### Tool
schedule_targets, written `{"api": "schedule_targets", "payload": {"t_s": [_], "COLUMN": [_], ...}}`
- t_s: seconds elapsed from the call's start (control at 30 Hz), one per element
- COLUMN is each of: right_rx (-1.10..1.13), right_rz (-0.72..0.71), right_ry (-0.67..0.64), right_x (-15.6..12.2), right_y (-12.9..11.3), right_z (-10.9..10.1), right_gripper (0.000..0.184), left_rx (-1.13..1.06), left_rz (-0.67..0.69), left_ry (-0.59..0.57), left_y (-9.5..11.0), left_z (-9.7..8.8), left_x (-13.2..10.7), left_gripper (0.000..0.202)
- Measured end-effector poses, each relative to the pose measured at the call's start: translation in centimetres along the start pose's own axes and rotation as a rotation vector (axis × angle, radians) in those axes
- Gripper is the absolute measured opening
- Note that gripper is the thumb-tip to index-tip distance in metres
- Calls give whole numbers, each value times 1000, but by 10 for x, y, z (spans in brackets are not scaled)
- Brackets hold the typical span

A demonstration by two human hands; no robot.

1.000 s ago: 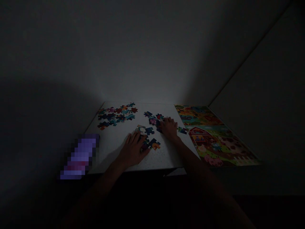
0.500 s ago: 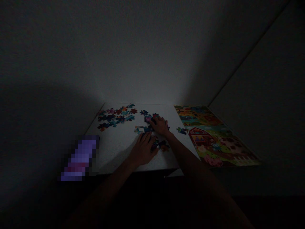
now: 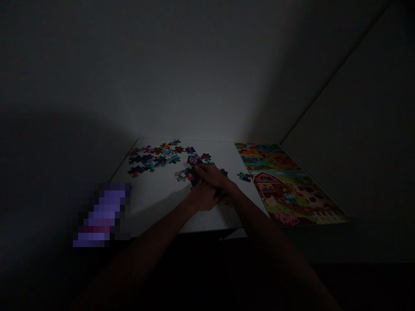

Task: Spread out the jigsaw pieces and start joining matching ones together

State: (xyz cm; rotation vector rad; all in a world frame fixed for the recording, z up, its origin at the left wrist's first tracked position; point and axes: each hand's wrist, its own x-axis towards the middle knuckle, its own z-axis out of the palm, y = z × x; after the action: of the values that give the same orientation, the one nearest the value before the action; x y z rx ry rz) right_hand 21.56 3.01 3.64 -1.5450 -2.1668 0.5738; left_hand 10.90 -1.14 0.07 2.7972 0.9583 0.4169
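Note:
My hands meet over a small group of jigsaw puzzle pieces [image 3: 193,160] in the middle of a white table [image 3: 152,205]. My right hand [image 3: 211,176] lies across the pieces, its fingers pointing left and partly over my left hand [image 3: 203,197]. Dim light and the overlap hide whether either hand grips a piece. A larger spread of loose puzzle pieces [image 3: 151,159] lies further left. To the right, one lone piece [image 3: 244,176] sits near a colourful farm-scene puzzle picture with a red barn [image 3: 285,188].
A pixelated purple object [image 3: 102,216] stands by the table's near left corner. Pale walls [image 3: 207,86] rise behind and to the right of the table. The near table edge drops into darkness below my forearms.
My hands have moved together, with the right hand sliding left across the left one. The pieces beneath them are now mostly hidden, and the view has shifted slightly.

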Motion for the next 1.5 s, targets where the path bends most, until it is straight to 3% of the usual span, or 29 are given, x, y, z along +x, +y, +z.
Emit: {"api": "schedule_targets", "payload": {"t_s": [0.1, 0.2, 0.4, 0.5, 0.67, 0.97, 1.23, 1.5], "right_rx": [72, 53, -205, -303, -379, -396, -333, -317], "right_rz": [-28, 6, 202, 331, 382, 413, 383, 361], "right_ry": [-45, 32, 310, 362, 373, 350, 230, 197], "right_x": [-4, -12, -49, -70, -88, -97, -115, -118], "right_y": [-3, 3, 49, 73, 88, 90, 51, 41], "right_z": [-2, -7, -13, -10, -3, 6, 13, 7], "right_gripper": [45, 43, 48, 52, 52, 56, 86, 84], "left_rx": [-37, -41, 50, 53, 48, 66, 93, 124], "left_rz": [-9, -16, -44, -73, -107, -152, -225, -175], "left_ry": [-6, 2, -9, -8, -15, -34, -62, -159], "left_y": [-3, -5, -6, -8, -11, -14, -22, -54], "left_z": [4, 5, 6, 11, 15, 15, 15, 1], "left_x": [10, 18, 28, 33, 43, 63, 89, 106], "left_gripper": [41, 47, 47, 45, 47, 49, 52, 56]}}
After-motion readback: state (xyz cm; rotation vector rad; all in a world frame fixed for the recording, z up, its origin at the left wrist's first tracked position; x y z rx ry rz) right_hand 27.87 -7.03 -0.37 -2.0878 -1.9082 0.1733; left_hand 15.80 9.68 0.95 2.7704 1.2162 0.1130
